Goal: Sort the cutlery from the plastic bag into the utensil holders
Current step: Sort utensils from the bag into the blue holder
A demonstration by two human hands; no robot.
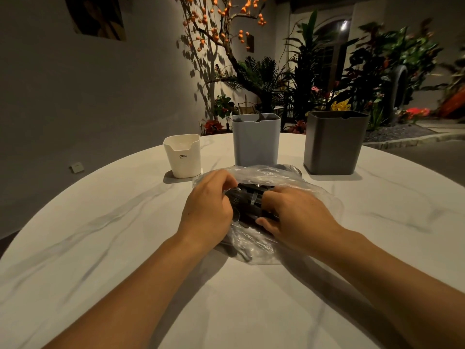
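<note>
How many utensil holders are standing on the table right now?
3. A small white plastic holder stands at the left, a tall light grey holder in the middle, and a dark grey holder at the right, all behind the clear plastic bag.

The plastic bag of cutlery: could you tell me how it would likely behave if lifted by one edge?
The plastic bag looks thin and crinkled, so it would probably sag. The dark cutlery inside would likely slide toward the low end, perhaps spilling from the opening.

Both hands hide much of the black cutlery (247, 197) (individual pieces indistinguishable) inside the bag (297, 187).
</note>
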